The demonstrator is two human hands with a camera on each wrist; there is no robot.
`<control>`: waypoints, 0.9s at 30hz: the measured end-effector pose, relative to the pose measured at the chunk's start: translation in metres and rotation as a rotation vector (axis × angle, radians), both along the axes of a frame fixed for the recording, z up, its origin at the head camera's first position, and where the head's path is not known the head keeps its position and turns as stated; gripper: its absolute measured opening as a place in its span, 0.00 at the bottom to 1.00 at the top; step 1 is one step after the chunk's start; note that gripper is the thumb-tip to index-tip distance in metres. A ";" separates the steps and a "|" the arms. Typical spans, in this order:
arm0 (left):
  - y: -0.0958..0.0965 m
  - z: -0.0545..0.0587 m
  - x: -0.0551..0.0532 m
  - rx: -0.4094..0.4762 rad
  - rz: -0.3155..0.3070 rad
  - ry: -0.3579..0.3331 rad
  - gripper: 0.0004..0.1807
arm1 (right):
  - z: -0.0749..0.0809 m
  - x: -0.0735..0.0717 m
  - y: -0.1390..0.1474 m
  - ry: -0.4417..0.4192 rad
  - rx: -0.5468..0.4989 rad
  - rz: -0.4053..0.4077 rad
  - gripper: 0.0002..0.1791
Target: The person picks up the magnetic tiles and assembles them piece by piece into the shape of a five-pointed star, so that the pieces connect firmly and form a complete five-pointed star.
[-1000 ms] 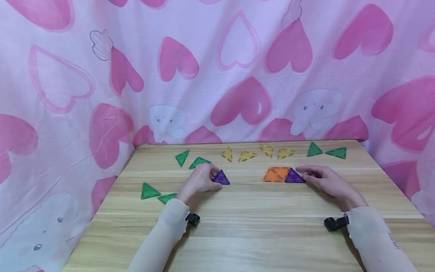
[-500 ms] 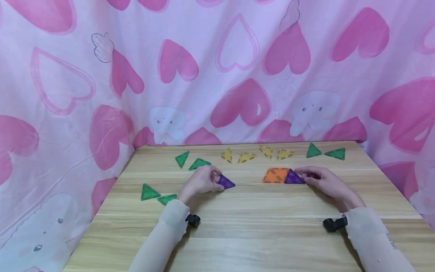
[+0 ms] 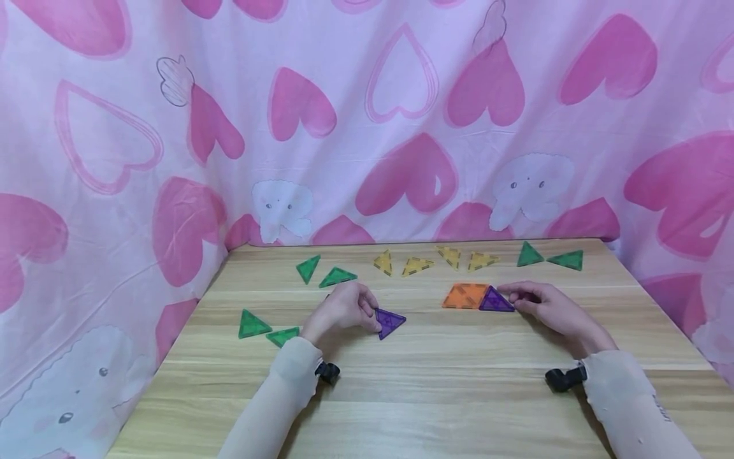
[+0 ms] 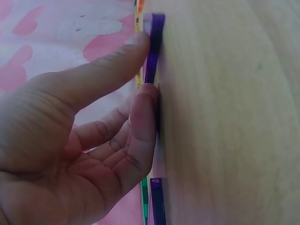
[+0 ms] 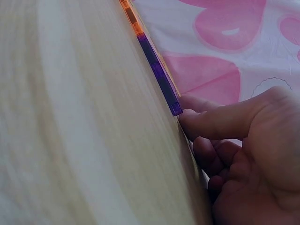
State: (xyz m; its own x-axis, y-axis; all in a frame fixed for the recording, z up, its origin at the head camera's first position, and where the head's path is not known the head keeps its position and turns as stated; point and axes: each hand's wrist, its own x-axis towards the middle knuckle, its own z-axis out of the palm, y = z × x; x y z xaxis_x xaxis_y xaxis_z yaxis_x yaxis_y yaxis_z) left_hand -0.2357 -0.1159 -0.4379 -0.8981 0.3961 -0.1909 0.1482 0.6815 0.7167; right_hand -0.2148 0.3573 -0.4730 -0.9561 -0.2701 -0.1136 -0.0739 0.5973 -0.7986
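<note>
My left hand pinches a purple triangle magnetic tile by its left side, just above or on the wooden table. In the left wrist view, thumb and index finger hold this tile edge-on. A second purple tile shows behind that hand, mostly hidden by it in the head view. Further right, my right hand holds the right corner of another purple triangle tile between thumb and index finger. That tile lies flat against the right side of an orange tile shape.
Yellow triangle tiles lie along the back of the table. Green triangle tiles sit in pairs at the back right, back left and left. A pink heart-print curtain hangs behind the table.
My left hand has drawn its purple tile slightly right and nearer, turning it so a point faces right. The right hand stays at its tile.
</note>
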 end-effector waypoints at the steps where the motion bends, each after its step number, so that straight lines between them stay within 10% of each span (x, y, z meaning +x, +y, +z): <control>1: 0.000 0.000 0.000 -0.006 -0.008 0.004 0.21 | 0.000 0.000 0.000 -0.004 0.001 -0.001 0.25; 12: 0.011 -0.004 0.005 -0.009 -0.160 0.120 0.20 | -0.002 -0.001 -0.001 -0.086 -0.100 -0.024 0.26; 27: 0.044 -0.010 0.022 0.015 -0.103 0.166 0.19 | 0.000 0.002 -0.006 -0.053 -0.095 -0.004 0.24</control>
